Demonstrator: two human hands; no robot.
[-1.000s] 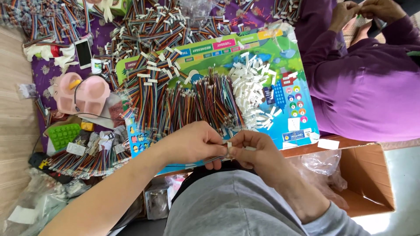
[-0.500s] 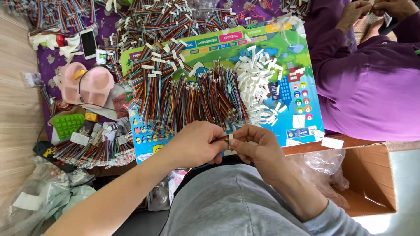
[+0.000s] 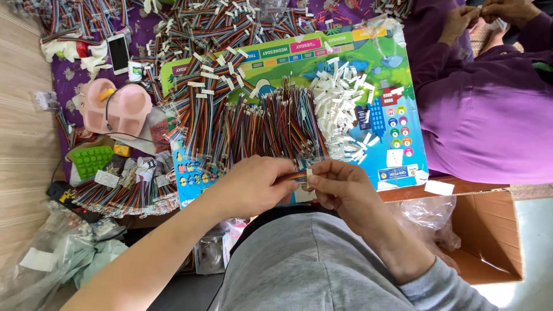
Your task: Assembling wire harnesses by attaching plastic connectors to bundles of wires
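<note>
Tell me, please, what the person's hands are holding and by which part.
A multicoloured ribbon wire: the left hand pinches its wires, and the right hand pinches the small white connector at its end.

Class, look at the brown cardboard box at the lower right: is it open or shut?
Open. The brown cardboard box shows its bare inner walls and floor from above, no flap covers it, and crumpled clear plastic bag spills into its mouth.

Just beyond the hands, the board (image 3: 397, 80) is crowded by bundled coloured wires (image 3: 271, 124) and a heap of white connectors (image 3: 343, 115). Open passage is left only over its bare right part, bounded by a purple-sleeved person (image 3: 489, 109).
</note>
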